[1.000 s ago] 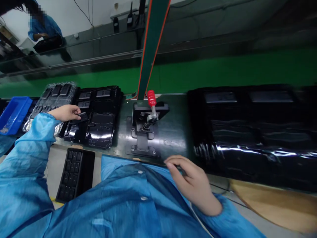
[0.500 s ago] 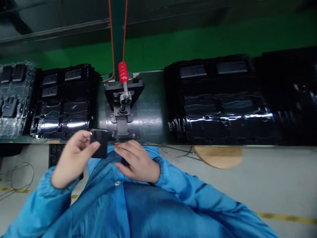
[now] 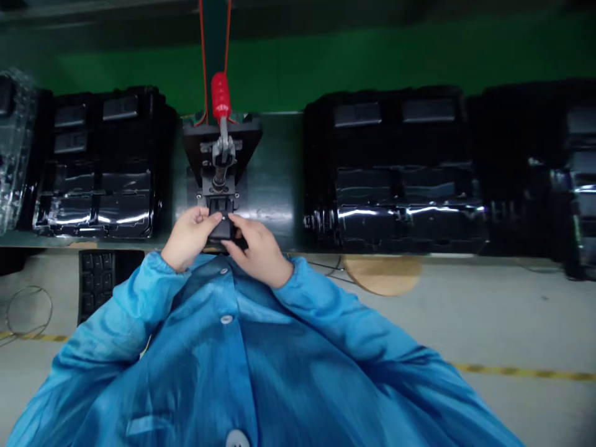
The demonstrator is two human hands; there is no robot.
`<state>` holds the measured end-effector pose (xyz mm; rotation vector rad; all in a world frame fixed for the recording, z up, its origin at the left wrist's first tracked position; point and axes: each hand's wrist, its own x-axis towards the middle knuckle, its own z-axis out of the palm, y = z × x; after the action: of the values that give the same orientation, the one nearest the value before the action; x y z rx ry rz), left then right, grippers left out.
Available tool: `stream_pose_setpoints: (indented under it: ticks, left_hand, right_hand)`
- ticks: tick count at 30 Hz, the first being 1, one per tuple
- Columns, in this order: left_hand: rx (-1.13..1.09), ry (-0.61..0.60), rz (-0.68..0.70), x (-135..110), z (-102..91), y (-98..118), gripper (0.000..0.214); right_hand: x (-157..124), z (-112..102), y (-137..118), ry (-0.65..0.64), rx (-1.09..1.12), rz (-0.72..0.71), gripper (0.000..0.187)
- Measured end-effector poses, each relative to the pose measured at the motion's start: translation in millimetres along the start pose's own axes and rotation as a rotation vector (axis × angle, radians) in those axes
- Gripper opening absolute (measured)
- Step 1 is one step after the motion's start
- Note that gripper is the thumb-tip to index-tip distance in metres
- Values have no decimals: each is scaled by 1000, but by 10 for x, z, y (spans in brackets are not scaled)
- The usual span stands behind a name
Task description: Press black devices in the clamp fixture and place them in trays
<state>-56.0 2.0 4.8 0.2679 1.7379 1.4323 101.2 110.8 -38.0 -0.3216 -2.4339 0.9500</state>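
Observation:
A small black plastic case [image 3: 221,230] lies at the front of the metal toggle clamp fixture [image 3: 220,177], with the clamp's red handle [image 3: 220,96] raised upright above. My left hand [image 3: 190,236] grips the case from its left side, thumb on the top face. From the right, my right hand [image 3: 258,247] holds the same case, its index finger at the upper right corner and thumb near the lower edge. The fingers hide part of the case and the fixture's base, so I cannot tell if the case is fully seated.
A black tray [image 3: 123,214] with several dark cases stands on the left of the bench, a clear plastic tray [image 3: 18,161] beyond it. Another black tray [image 3: 321,186] sits on the right. A round wooden stool [image 3: 382,273] is below the bench edge.
My left hand has carried the black case up and right onto the front of the fixture. My right hand has moved up and now grips it too. The view has shifted slightly.

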Motion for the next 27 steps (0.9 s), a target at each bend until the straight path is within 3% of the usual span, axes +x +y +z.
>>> stream_pose_setpoints:
  ticks: [7,18,21,27]
  left_hand:
    - [-38,-20,-13,76,-97,17,46]
    - [121,-55,28,-9,-179,7,38]
    - [260,-46,65,1,-211,-24,35]
    - [713,78,266,28,-244,-64,29]
  right_hand:
    - [163,-83,158,-115,31,-73,51]
    - [107,-45,194,-111,-7,-159,46]
    - [101,-47,195,-121,-12,-166,45]
    - [111,-36,231,-126,-58,-173,45]
